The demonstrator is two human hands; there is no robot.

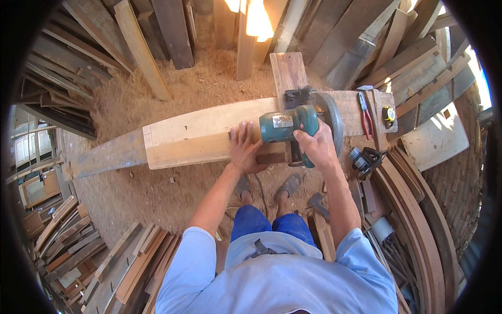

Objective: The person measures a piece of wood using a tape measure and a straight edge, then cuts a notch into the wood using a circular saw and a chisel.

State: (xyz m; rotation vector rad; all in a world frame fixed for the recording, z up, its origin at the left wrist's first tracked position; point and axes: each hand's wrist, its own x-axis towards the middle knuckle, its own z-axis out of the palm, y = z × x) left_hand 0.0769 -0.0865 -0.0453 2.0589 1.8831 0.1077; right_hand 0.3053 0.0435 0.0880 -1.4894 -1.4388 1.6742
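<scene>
Saw on plank, both hands at the cut.

The long pale wooden plank runs left to right across the worktop, its long axis crosswise to the person. The right hand is clenched around the handle of the teal handheld circular saw, which sits on the plank's right part. The left hand lies flat, fingers spread, pressing the plank just left of the saw body. Red-handled pliers and a yellow tape measure rest farther right.
</scene>
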